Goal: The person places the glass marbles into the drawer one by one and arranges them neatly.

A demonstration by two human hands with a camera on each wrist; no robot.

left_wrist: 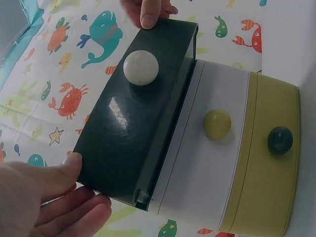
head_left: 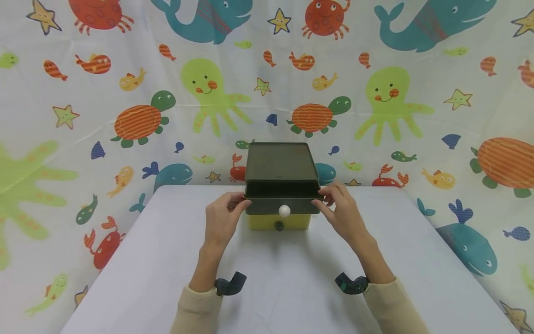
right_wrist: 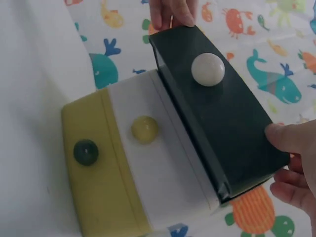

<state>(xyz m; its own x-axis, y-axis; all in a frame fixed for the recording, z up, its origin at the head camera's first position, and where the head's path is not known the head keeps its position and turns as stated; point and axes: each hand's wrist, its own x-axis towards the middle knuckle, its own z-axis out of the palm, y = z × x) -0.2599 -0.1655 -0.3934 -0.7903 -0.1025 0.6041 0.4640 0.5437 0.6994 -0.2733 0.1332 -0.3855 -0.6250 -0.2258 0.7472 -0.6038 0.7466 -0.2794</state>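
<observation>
A small chest of drawers [head_left: 280, 160] has a dark green top. Its dark green top drawer [head_left: 263, 207] with a white knob [head_left: 284, 211] is pulled out, and a dark gap shows behind its front. My left hand [head_left: 222, 217] pinches the drawer's left front corner between thumb and fingers. At the right front corner my right hand [head_left: 343, 214] grips it the same way. Under it, in the wrist views, a white drawer [left_wrist: 202, 153] with a yellow knob [left_wrist: 217, 124] and a yellow drawer [right_wrist: 89, 187] with a dark green knob [right_wrist: 86, 152] sit closed.
The chest stands near the back of a white table [head_left: 283, 287]. Behind it hangs a white cloth [head_left: 267, 46] printed with sea animals. A black strap-on device [head_left: 231, 284] is on my left wrist and another device [head_left: 352, 284] on my right.
</observation>
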